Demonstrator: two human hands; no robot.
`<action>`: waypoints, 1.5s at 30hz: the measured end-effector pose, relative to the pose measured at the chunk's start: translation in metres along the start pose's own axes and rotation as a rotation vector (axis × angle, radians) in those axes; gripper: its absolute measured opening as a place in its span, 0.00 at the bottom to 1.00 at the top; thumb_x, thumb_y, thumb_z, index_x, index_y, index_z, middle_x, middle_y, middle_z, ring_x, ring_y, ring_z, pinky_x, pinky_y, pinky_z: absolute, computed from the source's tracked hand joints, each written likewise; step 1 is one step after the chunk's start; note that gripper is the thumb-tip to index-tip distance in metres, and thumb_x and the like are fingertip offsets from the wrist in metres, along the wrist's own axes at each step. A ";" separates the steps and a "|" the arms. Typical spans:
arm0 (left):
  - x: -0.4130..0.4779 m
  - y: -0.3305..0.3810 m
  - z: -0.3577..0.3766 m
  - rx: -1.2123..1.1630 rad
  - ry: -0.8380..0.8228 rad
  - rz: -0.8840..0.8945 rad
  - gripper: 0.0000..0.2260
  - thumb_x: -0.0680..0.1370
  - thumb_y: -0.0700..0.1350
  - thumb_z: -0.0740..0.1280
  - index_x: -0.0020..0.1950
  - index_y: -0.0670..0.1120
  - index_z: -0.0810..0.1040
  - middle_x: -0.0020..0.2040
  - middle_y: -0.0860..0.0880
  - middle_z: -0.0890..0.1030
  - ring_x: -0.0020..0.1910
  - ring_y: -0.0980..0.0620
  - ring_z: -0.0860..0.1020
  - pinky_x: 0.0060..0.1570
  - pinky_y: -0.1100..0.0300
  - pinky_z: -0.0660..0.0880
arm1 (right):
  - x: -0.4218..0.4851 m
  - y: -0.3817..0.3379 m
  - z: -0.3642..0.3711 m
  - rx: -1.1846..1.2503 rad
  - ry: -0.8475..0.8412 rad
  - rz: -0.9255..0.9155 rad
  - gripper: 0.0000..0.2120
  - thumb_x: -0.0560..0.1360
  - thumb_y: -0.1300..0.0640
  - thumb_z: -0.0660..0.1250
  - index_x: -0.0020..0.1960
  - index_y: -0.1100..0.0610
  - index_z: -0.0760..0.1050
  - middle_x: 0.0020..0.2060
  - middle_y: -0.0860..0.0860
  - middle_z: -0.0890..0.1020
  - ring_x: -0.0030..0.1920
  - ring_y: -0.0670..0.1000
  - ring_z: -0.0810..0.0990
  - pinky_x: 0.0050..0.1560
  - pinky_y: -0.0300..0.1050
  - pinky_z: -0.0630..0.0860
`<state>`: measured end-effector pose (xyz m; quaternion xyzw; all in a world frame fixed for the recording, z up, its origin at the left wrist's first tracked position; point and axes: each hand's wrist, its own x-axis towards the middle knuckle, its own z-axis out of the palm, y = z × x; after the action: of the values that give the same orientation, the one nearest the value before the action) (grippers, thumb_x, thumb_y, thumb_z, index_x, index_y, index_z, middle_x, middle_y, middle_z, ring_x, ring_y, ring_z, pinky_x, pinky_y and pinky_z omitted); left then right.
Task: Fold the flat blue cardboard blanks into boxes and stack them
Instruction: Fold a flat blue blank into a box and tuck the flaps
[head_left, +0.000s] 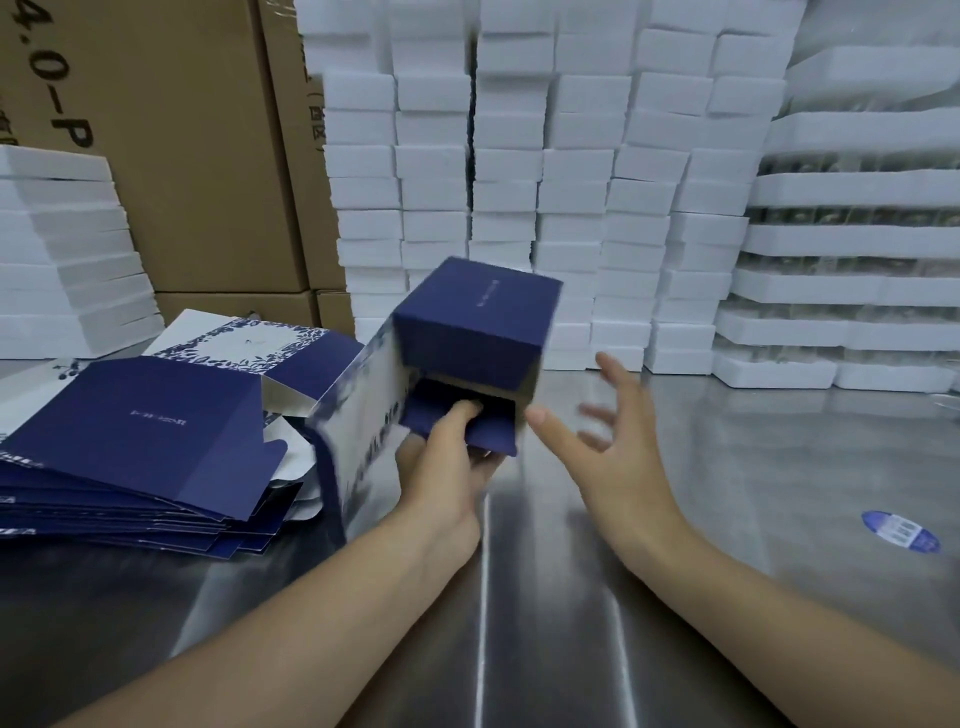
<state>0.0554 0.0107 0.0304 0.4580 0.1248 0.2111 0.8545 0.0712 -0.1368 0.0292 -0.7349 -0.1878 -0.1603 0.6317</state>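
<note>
A partly folded blue box (470, 325) with a white floral side is held tilted above the steel table, its open end facing me. My left hand (449, 470) grips it from below, with the thumb pressed on a blue flap inside the opening. My right hand (605, 431) hovers just right of the box with fingers spread, touching nothing. A pile of flat blue blanks (135, 441) lies on the table to the left; the top blank is partly unfolded.
Stacks of white foam boxes (545, 182) wall off the back of the steel table (727, 493). Brown cartons (182, 156) and more white boxes stand at back left. A blue oval sticker (901, 532) lies on the table at right.
</note>
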 end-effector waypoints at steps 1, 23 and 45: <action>-0.002 0.001 0.002 -0.066 -0.005 -0.067 0.07 0.80 0.40 0.71 0.56 0.43 0.84 0.48 0.44 0.89 0.45 0.50 0.88 0.41 0.58 0.84 | -0.003 -0.002 0.005 0.033 -0.050 0.103 0.45 0.62 0.26 0.73 0.75 0.40 0.67 0.66 0.38 0.75 0.58 0.37 0.81 0.56 0.39 0.80; -0.014 -0.002 0.012 0.240 -0.292 -0.207 0.24 0.80 0.60 0.69 0.33 0.44 0.78 0.30 0.43 0.77 0.29 0.46 0.77 0.37 0.52 0.77 | -0.011 -0.015 0.018 0.469 -0.106 0.443 0.14 0.82 0.56 0.66 0.39 0.60 0.80 0.28 0.54 0.76 0.26 0.49 0.73 0.28 0.41 0.68; -0.020 -0.006 0.016 0.322 -0.219 -0.134 0.14 0.83 0.53 0.68 0.44 0.47 0.72 0.38 0.48 0.75 0.45 0.47 0.76 0.61 0.45 0.76 | -0.009 -0.012 0.018 0.500 -0.052 0.487 0.15 0.76 0.56 0.69 0.31 0.54 0.79 0.28 0.51 0.74 0.27 0.46 0.67 0.34 0.42 0.66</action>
<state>0.0462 -0.0135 0.0343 0.5995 0.0934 0.0800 0.7909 0.0569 -0.1185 0.0330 -0.5844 -0.0565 0.0647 0.8069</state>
